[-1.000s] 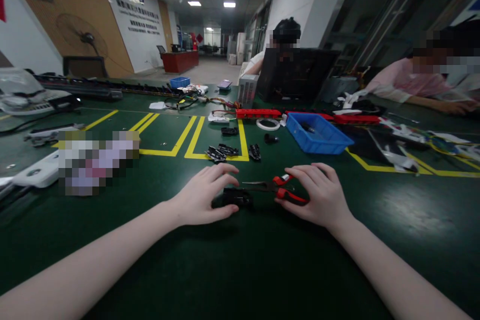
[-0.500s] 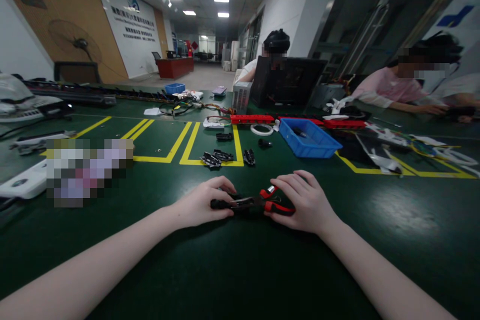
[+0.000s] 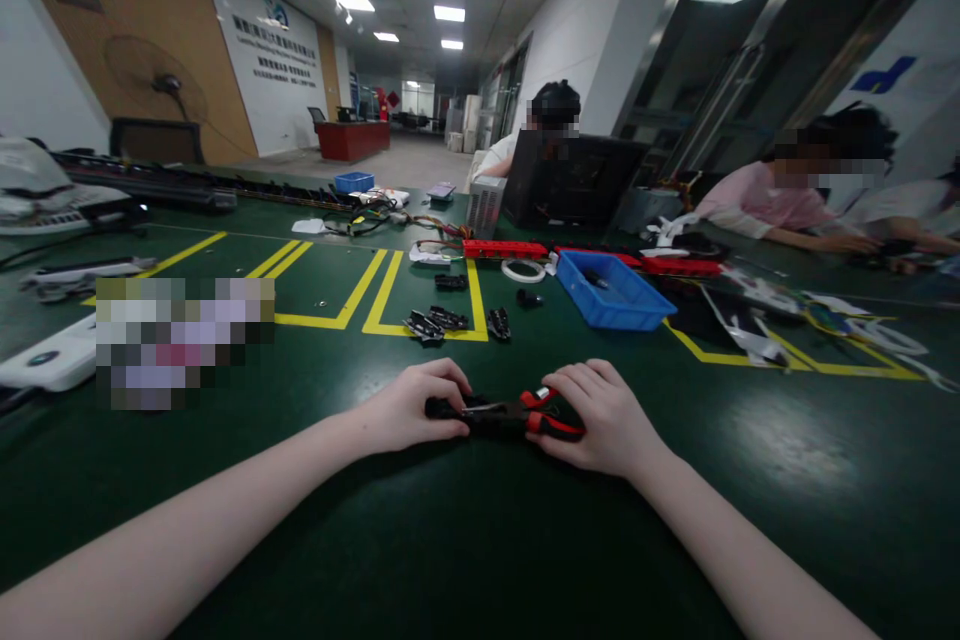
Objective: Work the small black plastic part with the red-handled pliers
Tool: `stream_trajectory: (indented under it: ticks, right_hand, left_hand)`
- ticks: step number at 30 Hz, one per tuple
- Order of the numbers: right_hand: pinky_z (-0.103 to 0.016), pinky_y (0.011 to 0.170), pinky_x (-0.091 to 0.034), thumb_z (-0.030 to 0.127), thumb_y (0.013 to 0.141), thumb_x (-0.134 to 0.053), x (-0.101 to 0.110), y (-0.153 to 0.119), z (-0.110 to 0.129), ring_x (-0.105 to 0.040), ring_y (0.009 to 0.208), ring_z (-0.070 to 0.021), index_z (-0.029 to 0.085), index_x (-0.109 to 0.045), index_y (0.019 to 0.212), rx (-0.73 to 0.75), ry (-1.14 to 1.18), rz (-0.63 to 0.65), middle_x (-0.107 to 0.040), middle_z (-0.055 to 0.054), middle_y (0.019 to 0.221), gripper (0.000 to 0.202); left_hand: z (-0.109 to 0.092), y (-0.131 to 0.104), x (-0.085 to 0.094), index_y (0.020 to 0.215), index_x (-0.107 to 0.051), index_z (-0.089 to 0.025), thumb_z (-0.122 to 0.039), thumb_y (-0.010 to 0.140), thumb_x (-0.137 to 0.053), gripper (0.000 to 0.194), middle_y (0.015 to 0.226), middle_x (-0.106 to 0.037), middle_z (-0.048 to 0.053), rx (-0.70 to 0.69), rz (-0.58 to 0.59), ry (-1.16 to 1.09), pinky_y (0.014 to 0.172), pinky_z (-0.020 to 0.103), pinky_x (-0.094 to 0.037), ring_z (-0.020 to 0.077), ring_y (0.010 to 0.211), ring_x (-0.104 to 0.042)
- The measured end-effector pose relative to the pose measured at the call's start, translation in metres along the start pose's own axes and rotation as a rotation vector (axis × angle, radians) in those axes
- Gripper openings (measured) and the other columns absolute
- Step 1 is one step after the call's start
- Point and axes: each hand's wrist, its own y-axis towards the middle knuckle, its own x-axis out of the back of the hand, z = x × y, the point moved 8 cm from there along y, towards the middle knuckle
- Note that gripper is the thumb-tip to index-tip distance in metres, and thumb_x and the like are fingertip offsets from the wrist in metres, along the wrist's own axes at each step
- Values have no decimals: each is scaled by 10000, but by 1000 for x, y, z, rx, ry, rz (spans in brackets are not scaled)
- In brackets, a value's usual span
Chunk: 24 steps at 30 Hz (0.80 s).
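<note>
My right hand [image 3: 600,420] is closed around the red and black handles of a pair of pliers [image 3: 556,427]. The jaws point left, toward my left hand [image 3: 420,405]. Between the thumb and fingers of that hand is a small black part [image 3: 442,408], partly hidden by the fingers. The plier jaws reach up to this part, low over the green table; whether they grip it I cannot tell. Beyond my hands lie several black and silver pieces [image 3: 448,318], and one more such piece [image 3: 498,324] lies to their right.
A blue bin [image 3: 626,305] with a dark item inside stands beyond my right hand. Behind it runs a red strip [image 3: 506,249], near a white ring [image 3: 523,270]. A white device [image 3: 56,360] lies at left. Two people sit across the table, behind a black case [image 3: 574,180].
The plier handles have come closer together in my right hand. The view has tilted slightly upward. My left hand keeps hold of the black part in about the same place.
</note>
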Motion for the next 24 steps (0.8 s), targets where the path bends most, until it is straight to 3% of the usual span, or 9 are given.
stream_trajectory:
  ticks: [14, 24]
  right_hand:
    - [-391, 772, -413, 457, 727, -672, -1, 0, -1, -610, 804, -232, 157, -593, 988, -39, 38, 36, -674, -97, 901, 406]
    - [-392, 785, -397, 473, 726, -661, 0, 2, -1, -594, 769, -219, 160, -593, 959, -69, 53, 75, -669, -87, 879, 396]
  left_hand:
    - [-1, 1, -2, 947, -686, -171, -226, 851, -678, 111, 1129, -611, 66, 0, 49, -40, 875, 342, -496, 195, 1015, -603]
    - [0, 2, -4, 922, -688, -175, -251, 835, -695, 115, 1132, -601, 58, 39, 67, -30, 869, 353, -484, 202, 1005, -596]
